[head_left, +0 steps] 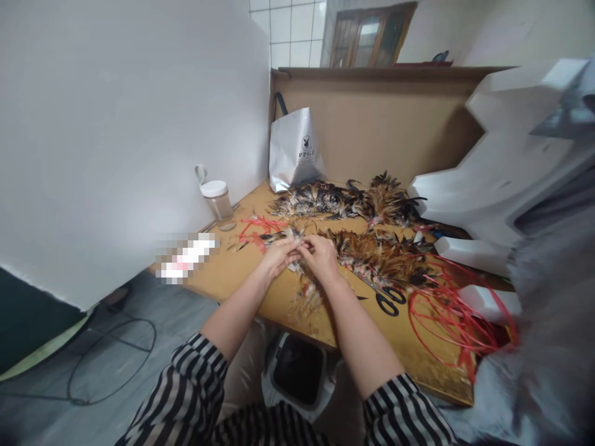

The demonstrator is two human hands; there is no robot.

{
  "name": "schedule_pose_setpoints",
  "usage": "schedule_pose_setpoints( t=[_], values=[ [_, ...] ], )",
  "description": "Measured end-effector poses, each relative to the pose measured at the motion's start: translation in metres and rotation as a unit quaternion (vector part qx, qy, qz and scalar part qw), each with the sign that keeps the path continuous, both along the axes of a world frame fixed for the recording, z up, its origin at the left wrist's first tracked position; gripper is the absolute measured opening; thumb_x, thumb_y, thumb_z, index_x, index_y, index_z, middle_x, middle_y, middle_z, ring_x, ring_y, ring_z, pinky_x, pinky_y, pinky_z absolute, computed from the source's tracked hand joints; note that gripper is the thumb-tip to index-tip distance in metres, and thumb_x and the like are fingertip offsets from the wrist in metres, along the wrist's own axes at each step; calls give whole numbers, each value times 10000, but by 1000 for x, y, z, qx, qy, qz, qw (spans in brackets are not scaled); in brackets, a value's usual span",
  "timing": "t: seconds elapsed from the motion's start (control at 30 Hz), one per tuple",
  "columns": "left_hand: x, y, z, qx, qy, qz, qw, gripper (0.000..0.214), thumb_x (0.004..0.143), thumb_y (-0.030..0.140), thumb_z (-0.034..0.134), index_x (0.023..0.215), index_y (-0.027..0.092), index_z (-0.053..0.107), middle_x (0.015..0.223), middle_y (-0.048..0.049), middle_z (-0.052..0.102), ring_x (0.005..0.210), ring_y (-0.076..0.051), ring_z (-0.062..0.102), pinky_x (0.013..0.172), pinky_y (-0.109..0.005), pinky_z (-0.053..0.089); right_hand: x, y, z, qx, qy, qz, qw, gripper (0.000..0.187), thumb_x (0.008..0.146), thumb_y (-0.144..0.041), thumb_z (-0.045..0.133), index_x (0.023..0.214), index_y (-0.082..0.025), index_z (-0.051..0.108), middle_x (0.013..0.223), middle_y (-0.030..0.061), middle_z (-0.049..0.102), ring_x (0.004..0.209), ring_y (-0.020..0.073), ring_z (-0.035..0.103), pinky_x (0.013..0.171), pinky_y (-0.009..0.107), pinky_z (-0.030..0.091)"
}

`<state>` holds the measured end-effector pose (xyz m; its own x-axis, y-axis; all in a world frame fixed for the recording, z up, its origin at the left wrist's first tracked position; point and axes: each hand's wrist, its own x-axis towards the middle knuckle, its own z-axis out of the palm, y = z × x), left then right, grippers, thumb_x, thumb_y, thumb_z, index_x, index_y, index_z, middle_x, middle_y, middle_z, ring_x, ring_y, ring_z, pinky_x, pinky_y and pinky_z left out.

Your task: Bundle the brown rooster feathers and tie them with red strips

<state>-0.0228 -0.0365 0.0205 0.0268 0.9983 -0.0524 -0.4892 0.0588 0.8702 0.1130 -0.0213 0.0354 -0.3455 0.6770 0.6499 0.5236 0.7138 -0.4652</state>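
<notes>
My left hand (279,254) and my right hand (320,257) meet over the wooden table (242,272), fingers pinched together on a small bunch of brown feathers (297,244). Loose feathers (307,297) lie on the table just below my wrists. A long row of brown and black feathers (385,260) stretches to the right of my right hand. Red cord (260,229) lies beyond my left hand.
Black-handled scissors (390,300) lie right of my right forearm, beside loops of red cord (446,316). A lidded glass jar (218,201) and a silver bag (292,148) stand at the back. More feathers (344,201) lie behind. White foam pieces (488,179) crowd the right. A bin (297,371) sits under the table.
</notes>
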Motion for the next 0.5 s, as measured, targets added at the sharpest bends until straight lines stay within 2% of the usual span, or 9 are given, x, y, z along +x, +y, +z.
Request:
schedule_pose_setpoints(
  t=[0.07,0.17,0.27,0.37,0.5],
  values=[
    [-4,6,2,12,-8,-10,1000,210,698,223,649,851,79,633,863,-121,673,768,-148,634,719,-247,488,0,3,-1,-10,34,-4,999,204,750,-287,540,916,-180,593,858,63,621,817,190,536,772,304,356],
    [-16,14,0,16,-50,10,999,144,732,183,611,838,85,621,843,-111,674,788,-149,635,728,-244,486,3,12,-6,-46,106,-15,993,274,743,-292,521,974,-158,583,883,78,620,765,176,548,736,293,394],
    [-31,18,-5,5,-102,37,994,91,765,149,564,833,105,606,844,-90,674,780,-138,636,687,-222,487,7,21,-11,-106,146,-28,983,239,738,-318,494,852,-156,628,794,57,637,687,159,554,674,271,412],
    [-41,18,-11,7,-142,62,988,76,784,125,528,818,120,596,809,-62,676,715,-115,635,624,-196,483,11,27,-15,-157,140,-37,977,236,714,-343,503,734,-159,649,714,35,648,632,149,553,627,252,409],
    [-43,18,-14,4,-172,52,984,97,795,116,501,824,127,594,786,-50,677,690,-112,632,602,-200,484,13,30,-18,-182,97,-34,978,204,692,-316,518,703,-164,654,680,17,651,617,135,554,600,227,394]
  ],
)
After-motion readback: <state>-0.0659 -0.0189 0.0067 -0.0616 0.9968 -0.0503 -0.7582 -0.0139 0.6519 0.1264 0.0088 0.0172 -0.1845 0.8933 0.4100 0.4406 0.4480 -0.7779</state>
